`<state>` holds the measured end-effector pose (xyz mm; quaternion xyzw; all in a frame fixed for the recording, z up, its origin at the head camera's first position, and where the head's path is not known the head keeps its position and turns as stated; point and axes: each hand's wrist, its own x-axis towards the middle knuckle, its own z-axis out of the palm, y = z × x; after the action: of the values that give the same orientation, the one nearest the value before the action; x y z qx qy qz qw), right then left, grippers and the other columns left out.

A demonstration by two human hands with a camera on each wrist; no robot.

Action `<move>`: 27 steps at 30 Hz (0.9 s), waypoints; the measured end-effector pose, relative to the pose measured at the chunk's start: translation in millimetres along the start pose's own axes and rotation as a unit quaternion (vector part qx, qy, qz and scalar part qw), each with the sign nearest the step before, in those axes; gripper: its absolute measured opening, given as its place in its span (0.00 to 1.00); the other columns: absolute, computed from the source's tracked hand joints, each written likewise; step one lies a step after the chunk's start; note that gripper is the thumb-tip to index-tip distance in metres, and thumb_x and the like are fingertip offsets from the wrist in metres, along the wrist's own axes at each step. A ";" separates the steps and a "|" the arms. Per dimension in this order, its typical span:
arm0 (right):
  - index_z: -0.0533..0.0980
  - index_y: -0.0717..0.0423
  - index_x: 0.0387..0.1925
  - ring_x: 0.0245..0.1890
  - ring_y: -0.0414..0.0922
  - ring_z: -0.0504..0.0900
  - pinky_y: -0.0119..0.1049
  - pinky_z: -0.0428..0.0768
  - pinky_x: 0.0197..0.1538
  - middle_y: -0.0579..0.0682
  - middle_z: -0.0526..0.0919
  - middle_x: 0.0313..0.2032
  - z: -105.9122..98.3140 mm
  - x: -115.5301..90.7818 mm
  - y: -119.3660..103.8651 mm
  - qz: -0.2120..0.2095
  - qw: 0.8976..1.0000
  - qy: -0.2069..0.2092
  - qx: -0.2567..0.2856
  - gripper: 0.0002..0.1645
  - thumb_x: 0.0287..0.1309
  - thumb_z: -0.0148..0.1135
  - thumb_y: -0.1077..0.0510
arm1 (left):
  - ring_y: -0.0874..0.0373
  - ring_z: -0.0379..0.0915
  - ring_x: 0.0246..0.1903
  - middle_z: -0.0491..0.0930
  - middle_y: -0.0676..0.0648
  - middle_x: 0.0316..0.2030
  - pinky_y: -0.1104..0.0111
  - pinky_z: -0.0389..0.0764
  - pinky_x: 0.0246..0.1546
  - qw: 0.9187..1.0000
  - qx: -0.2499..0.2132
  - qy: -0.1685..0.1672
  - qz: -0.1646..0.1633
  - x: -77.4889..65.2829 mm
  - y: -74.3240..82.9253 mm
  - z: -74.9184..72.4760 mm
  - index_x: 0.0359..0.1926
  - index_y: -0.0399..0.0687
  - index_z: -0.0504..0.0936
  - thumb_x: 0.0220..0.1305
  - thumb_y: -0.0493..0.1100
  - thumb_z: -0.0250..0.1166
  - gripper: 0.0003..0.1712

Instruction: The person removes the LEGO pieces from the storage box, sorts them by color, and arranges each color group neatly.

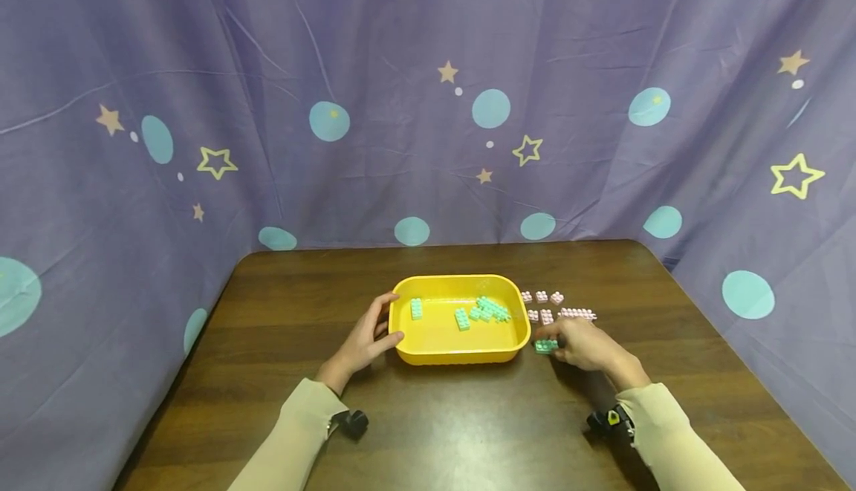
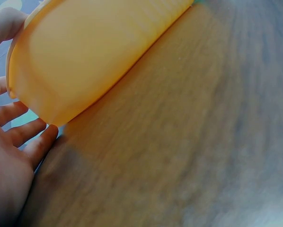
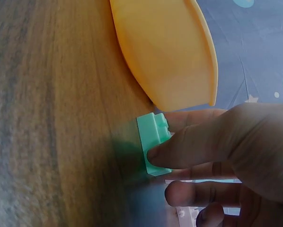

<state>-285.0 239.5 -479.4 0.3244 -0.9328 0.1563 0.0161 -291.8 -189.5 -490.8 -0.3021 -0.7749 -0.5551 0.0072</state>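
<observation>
A yellow plastic tray stands on the table with several mint-green toy bricks inside, among them one brick at its left end and another near the middle. My left hand grips the tray's left end, thumb at the front corner, fingers spread along the end wall. Just right of the tray, my right hand pinches a green toy brick between thumb and fingers. That brick is close to the tabletop, its studs facing away from the right wrist camera.
Several pink toy bricks lie right of the tray, beyond my right hand, with a longer pink group beside them. The brown wooden table ends at a purple curtain patterned with stars and dots.
</observation>
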 end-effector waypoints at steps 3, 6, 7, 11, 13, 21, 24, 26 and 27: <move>0.84 0.48 0.44 0.33 0.40 0.81 0.37 0.81 0.37 0.41 0.86 0.36 0.8 -0.8 -0.1 0.000 1.000 -0.001 0.003 0.23 0.42 0.69 0.68 | 0.30 0.57 0.66 0.50 0.25 0.70 0.44 0.70 0.59 1.000 0.004 0.001 -0.002 -0.9 0.7 -0.2 0.68 0.25 0.54 0.62 0.32 0.63 0.38; 0.84 0.47 0.45 0.33 0.39 0.80 0.37 0.80 0.37 0.40 0.86 0.36 1.6 -1.1 0.0 0.001 1.000 -0.002 0.002 0.24 0.43 0.69 0.68 | 0.29 0.58 0.66 0.50 0.25 0.70 0.44 0.70 0.59 1.000 0.004 0.001 -0.002 -1.6 0.8 -0.1 0.68 0.25 0.54 0.63 0.33 0.63 0.38; 0.84 0.47 0.45 0.32 0.39 0.80 0.37 0.80 0.37 0.40 0.86 0.36 1.8 -1.1 0.1 0.002 1.000 -0.001 0.001 0.24 0.43 0.69 0.68 | 0.29 0.58 0.66 0.50 0.25 0.70 0.44 0.70 0.59 1.000 0.003 0.001 -0.001 -1.7 0.7 0.0 0.68 0.24 0.54 0.63 0.33 0.63 0.38; 0.84 0.47 0.45 0.31 0.39 0.79 0.36 0.79 0.35 0.39 0.85 0.33 2.8 -0.7 0.6 0.010 1.000 0.002 -0.004 0.25 0.41 0.69 0.67 | 0.29 0.58 0.66 0.50 0.24 0.70 0.44 0.70 0.58 1.000 0.002 -0.001 0.003 -1.1 0.5 -0.1 0.68 0.24 0.54 0.63 0.32 0.63 0.38; 0.84 0.47 0.44 0.30 0.38 0.79 0.35 0.78 0.33 0.40 0.84 0.31 3.6 -0.7 0.8 0.016 1.000 0.005 -0.007 0.25 0.40 0.69 0.67 | 0.29 0.58 0.66 0.50 0.24 0.70 0.44 0.70 0.58 1.000 0.002 -0.001 0.004 -0.9 0.2 -0.2 0.68 0.24 0.54 0.63 0.31 0.62 0.38; 0.83 0.51 0.44 0.31 0.39 0.80 0.36 0.80 0.36 0.41 0.84 0.31 -0.3 -1.4 -1.7 0.022 1.000 0.010 -0.001 0.23 0.41 0.71 0.65 | 0.29 0.57 0.66 0.50 0.24 0.70 0.43 0.70 0.59 1.000 0.004 0.001 0.001 -1.9 0.1 -1.0 0.68 0.25 0.54 0.63 0.32 0.63 0.38; 0.83 0.54 0.46 0.33 0.42 0.82 0.37 0.80 0.37 0.44 0.85 0.33 -7.6 -1.9 -3.2 0.028 0.999 0.011 0.022 0.21 0.44 0.70 0.64 | 0.29 0.57 0.66 0.50 0.25 0.70 0.43 0.69 0.59 1.000 0.004 0.001 0.001 -1.6 0.1 -0.5 0.68 0.25 0.54 0.63 0.32 0.63 0.38; 0.82 0.56 0.47 0.35 0.44 0.83 0.38 0.81 0.39 0.47 0.86 0.37 -12.3 -1.4 -2.7 0.030 0.999 0.021 0.033 0.20 0.48 0.70 0.64 | 0.29 0.57 0.66 0.50 0.25 0.70 0.43 0.69 0.59 1.000 0.002 0.001 0.001 -1.1 0.0 -0.1 0.68 0.25 0.54 0.63 0.32 0.63 0.38; 0.82 0.56 0.47 0.35 0.45 0.83 0.39 0.81 0.39 0.48 0.86 0.38 -14.2 -0.4 -2.7 0.029 0.998 0.032 0.038 0.19 0.50 0.69 0.64 | 0.29 0.57 0.66 0.51 0.25 0.70 0.43 0.69 0.59 1.000 0.002 0.000 0.001 -1.0 -0.1 0.0 0.68 0.25 0.54 0.63 0.31 0.63 0.38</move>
<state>-284.1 242.0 -465.1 0.2921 -0.9343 0.2022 0.0293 -291.1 -190.0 -491.3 -0.3025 -0.7755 -0.5540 0.0084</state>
